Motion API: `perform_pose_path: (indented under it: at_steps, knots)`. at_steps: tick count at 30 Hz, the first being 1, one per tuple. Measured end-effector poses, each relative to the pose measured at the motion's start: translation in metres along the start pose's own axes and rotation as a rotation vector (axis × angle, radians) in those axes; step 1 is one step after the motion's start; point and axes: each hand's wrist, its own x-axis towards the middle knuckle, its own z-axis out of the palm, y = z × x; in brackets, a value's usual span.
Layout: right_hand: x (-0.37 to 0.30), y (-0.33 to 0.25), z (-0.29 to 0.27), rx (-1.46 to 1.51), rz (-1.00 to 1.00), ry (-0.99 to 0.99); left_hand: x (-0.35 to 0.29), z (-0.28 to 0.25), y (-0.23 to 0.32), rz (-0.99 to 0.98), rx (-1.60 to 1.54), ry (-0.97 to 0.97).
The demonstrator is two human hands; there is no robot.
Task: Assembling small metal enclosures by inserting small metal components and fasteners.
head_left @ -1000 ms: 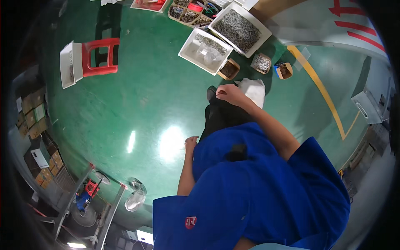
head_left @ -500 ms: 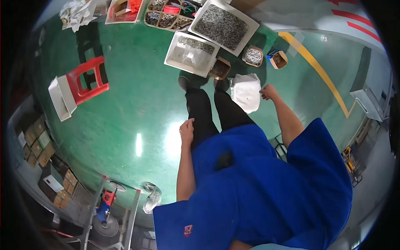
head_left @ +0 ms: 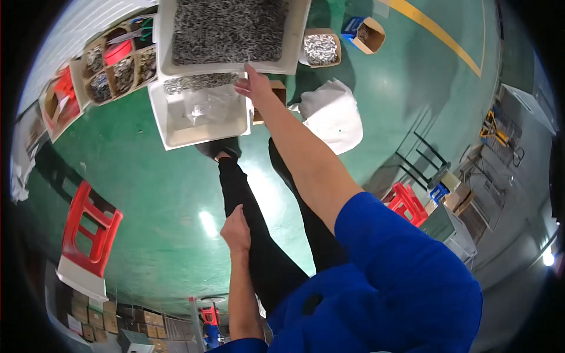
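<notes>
My right hand [head_left: 254, 86] is stretched forward over the right end of a white bin [head_left: 206, 139]. Its fingers are apart, with nothing visible in them, and one fingertip overlaps the near rim of a larger white bin [head_left: 229, 66]. That larger bin is filled with small grey metal pieces [head_left: 229, 29]. In the nearer bin lie more such pieces [head_left: 200, 82] and a clear plastic bag [head_left: 203, 106]. My left hand [head_left: 236, 230] hangs beside my left thigh, fingers curled closed; whatever it may hold is hidden.
Right of the bins are a white cloth-like bundle [head_left: 332, 117], a box of silvery pieces [head_left: 321, 49] and a blue-sided carton [head_left: 364, 35]. A brown box [head_left: 275, 100] stands partly behind my wrist. Red stools [head_left: 106, 235] and a divided tray [head_left: 123, 75] are to the sides.
My right hand has moved from beside the white bundle leftward and forward to the bins. The bins appear larger and further left as my view has shifted. My left hand stays low.
</notes>
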Motion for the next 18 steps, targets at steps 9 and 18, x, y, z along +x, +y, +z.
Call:
perform_pose_path:
  at_steps: [9, 18]
  knots:
    - [0.006, 0.016, 0.025, 0.350, -0.058, 0.040, 0.024, -0.006, -0.017, 0.135, 0.072, -0.041]
    - [0.000, 0.038, 0.032, 0.494, -0.097, 0.012, 0.047, -0.009, -0.020, 0.255, 0.172, -0.045]
